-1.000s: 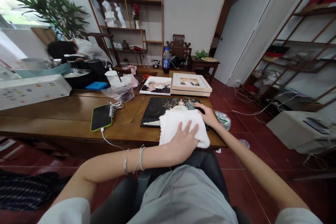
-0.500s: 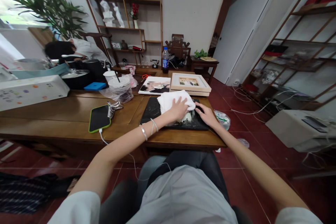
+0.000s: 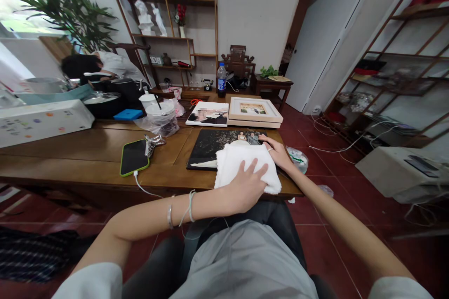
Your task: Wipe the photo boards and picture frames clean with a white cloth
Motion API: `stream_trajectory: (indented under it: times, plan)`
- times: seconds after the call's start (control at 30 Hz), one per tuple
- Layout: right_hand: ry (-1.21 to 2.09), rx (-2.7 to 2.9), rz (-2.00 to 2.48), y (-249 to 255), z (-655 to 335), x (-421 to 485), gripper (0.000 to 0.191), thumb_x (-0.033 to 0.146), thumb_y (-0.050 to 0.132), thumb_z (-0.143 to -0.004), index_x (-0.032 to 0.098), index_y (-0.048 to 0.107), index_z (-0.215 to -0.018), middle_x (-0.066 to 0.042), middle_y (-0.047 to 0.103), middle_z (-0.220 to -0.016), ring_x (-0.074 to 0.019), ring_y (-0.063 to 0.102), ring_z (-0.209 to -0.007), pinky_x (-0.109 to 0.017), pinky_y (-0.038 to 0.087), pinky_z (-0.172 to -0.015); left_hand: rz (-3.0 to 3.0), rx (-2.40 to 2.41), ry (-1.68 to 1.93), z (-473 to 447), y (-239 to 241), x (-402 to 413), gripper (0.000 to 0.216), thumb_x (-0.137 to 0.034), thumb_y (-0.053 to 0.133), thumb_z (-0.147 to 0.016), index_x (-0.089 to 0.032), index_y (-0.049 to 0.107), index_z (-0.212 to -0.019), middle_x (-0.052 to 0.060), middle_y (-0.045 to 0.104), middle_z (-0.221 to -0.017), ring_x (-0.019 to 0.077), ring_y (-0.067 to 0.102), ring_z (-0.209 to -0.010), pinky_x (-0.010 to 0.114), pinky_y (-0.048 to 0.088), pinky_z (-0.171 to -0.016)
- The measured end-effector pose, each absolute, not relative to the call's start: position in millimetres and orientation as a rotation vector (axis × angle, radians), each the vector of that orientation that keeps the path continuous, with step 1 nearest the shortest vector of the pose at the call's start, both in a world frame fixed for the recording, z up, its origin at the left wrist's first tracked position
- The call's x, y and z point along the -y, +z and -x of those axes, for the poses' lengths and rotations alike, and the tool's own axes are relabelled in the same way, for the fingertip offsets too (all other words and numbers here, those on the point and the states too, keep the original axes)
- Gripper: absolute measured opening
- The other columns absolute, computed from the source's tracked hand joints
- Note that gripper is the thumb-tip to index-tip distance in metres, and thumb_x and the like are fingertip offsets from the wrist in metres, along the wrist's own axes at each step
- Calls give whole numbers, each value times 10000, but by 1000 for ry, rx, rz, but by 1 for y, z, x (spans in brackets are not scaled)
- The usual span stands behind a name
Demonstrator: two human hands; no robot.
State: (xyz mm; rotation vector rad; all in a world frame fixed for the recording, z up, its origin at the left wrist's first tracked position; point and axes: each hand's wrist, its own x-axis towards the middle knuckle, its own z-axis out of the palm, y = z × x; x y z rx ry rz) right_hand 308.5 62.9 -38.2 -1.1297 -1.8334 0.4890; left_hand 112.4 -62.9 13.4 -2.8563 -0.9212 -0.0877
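A white towel (image 3: 231,168) lies folded over the near right part of a dark photo panel (image 3: 206,142) and hangs past the table's front edge. My left hand (image 3: 247,189) presses on the towel with its fingers spread flat. My right hand (image 3: 277,152) rests at the panel's right edge, its fingers stretched onto the far right corner and touching the towel's side. On the panel's uncovered part, two small figures and pale speckles show against black. The towel hides the rest of the print.
Behind the panel lie a photo print (image 3: 208,114) and a framed picture (image 3: 256,112). A phone (image 3: 134,157) on a charging cable, a lidded cup (image 3: 159,111) and a bottle (image 3: 221,79) stand or lie on the wooden table (image 3: 87,156). Another person (image 3: 119,65) is at the far left.
My left hand has dragged the towel toward me, from the panel's far middle to its near edge. The panel's picture is now uncovered at the back. My right hand has barely moved.
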Motion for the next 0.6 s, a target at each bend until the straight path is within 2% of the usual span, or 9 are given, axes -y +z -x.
stream_trajectory:
  times: [0.13,0.33,0.5,0.6]
  plan:
    - [441,1897,1102,-37,-308,-62,276,249,538,-822,232,700,-1045,-52,636,-1246,-237,522,-1242,-442,374,-1084,2899,876,-93,-93,17,61,268,-240,442,-925,-191,682,-1036,74,343,-1504,344,284,-1385,531,363,-1039]
    - [408,1921,1157,-36,-307,-61,299,219,511,-840,253,697,-1071,-34,647,-1229,-232,531,-1234,-445,378,-1081,2926,987,-113,-85,20,8,285,-243,404,-952,-209,652,-1089,69,410,-1465,284,351,-1360,444,368,-1038]
    - [372,1951,1165,-38,-308,-62,312,210,543,-817,236,691,-1090,-54,646,-1231,-233,538,-1226,-444,353,-1097,2879,1232,-149,-88,26,-53,321,-321,407,-954,-141,658,-1040,153,606,-1226,276,576,-1127,362,444,-925]
    - [370,1953,1151,-38,-308,-62,308,210,534,-821,240,691,-1084,-45,654,-1218,-228,557,-1202,-432,365,-1085,2944,1207,-304,-100,29,-78,367,-344,375,-966,-118,662,-1005,137,671,-1075,249,617,-1001,328,446,-883]
